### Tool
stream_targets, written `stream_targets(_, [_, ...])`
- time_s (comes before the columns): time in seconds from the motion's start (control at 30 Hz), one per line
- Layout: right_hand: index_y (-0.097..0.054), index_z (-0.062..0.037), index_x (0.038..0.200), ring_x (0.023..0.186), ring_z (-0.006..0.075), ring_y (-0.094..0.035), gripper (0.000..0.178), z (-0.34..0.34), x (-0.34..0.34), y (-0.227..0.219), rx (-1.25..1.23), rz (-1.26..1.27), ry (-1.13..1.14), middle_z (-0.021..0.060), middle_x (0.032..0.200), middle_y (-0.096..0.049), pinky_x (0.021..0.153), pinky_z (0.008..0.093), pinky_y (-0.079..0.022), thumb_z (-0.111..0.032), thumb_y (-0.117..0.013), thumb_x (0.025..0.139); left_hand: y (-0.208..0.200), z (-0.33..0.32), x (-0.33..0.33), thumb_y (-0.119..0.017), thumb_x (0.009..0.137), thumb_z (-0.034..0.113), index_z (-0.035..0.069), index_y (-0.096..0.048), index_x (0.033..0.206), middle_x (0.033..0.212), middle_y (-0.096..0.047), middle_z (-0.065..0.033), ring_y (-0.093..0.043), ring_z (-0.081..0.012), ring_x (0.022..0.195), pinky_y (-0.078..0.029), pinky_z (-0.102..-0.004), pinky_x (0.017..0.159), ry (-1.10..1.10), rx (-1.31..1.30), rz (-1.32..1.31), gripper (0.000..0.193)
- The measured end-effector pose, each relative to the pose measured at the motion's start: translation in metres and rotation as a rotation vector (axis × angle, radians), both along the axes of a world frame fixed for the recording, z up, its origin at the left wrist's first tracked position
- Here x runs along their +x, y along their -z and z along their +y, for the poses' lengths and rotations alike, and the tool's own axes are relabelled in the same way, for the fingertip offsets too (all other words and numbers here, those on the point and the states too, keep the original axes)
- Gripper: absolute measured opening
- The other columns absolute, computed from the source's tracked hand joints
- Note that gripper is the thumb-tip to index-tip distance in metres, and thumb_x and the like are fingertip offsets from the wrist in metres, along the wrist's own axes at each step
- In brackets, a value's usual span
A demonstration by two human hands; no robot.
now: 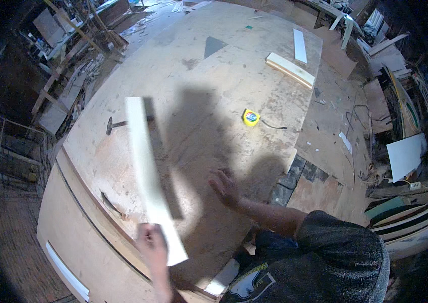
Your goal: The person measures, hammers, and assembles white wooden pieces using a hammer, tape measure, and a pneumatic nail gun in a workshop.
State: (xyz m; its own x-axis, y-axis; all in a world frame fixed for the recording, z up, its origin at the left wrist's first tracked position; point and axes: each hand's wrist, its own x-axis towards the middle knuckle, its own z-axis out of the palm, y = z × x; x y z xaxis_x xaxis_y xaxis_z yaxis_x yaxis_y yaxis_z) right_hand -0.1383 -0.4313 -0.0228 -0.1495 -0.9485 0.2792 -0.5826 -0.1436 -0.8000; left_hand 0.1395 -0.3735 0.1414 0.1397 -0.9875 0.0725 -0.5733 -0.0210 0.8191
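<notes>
My left hand (152, 240) is closed on the near end of a long pale wooden board (146, 166). The board is tilted off the worktable (254, 156), and its shadow falls just to its right. Over the middle of the table my right hand (225, 189) holds nothing, its fingers loosely apart. A hammer (117, 124) lies partly hidden behind the board's far part. Left of the board's near half rests a slender dark curved object (111, 204) whose kind I cannot make out. A yellow tape measure (250, 117) with a dark strap lies beyond my right hand.
At the table's far right lie a stack of pale wood strips (290, 69) and a single white strip (300, 45). Another white strip (67, 271) sits near the left front corner. Offcuts and leaning panels (406, 156) crowd the floor at right; scrap wood (67, 96) piles up at left.
</notes>
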Motion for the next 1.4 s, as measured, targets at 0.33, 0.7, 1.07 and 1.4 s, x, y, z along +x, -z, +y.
stream_targets(0.33, [-0.061, -0.0024, 0.119, 0.086, 0.0257, -0.066, 0.045, 0.05, -0.158, -0.056, 0.516, -0.962, 0.052, 0.0101, 0.101, -0.066, 0.077, 0.043, -0.058, -0.041, -0.071, 0.099, -0.025, 0.079, -0.179, -0.065, 0.095, 0.015, 0.007, -0.072, 0.105, 0.087, -0.063, -0.0093, -0.062, -0.028, 0.082, -0.036, -0.0414, 0.085, 0.119, -0.128, -0.118, 0.015])
stream_targets(0.7, [-0.063, -0.0028, 0.141, 0.12, 0.0345, -0.063, 0.054, -0.207, -0.436, -0.115, -0.311, 0.152, 0.465, 0.0216, 0.144, -0.061, 0.105, 0.0468, -0.047, -0.042, -0.046, 0.109, 0.003, 0.261, -0.029, -0.076, 0.087, 0.018, 0.011, -0.066, 0.084, 0.083, -0.062, -0.0053, -0.062, -0.0256, 0.077, -0.036, -0.0427, 0.081, -0.585, -0.017, -0.317, 0.012])
stream_targets(1.07, [-0.068, -0.0025, 0.109, 0.105, 0.0302, -0.064, 0.016, 0.209, 0.152, 0.061, -0.231, -0.149, -0.77, 0.0133, 0.108, -0.067, 0.091, 0.0423, -0.051, -0.008, -0.07, 0.094, 0.044, 0.417, 0.216, -0.072, 0.095, 0.012, -0.001, -0.066, 0.088, 0.078, -0.062, -0.0125, -0.059, -0.021, 0.071, -0.049, -0.035, 0.067, -1.242, -0.206, -0.163, 0.016])
stream_targets(1.4, [-0.074, -0.004, 0.095, 0.081, 0.0334, -0.066, 0.014, 0.363, 0.296, -0.079, 0.046, 0.187, -0.873, 0.0145, 0.088, -0.066, 0.069, 0.0422, -0.054, 0.002, -0.073, 0.082, 0.121, 0.365, 0.609, -0.077, 0.087, 0.022, -0.001, -0.071, 0.113, 0.101, -0.068, -0.0192, -0.064, -0.0378, 0.102, -0.051, -0.0486, 0.09, -1.108, -0.192, -0.509, 0.036])
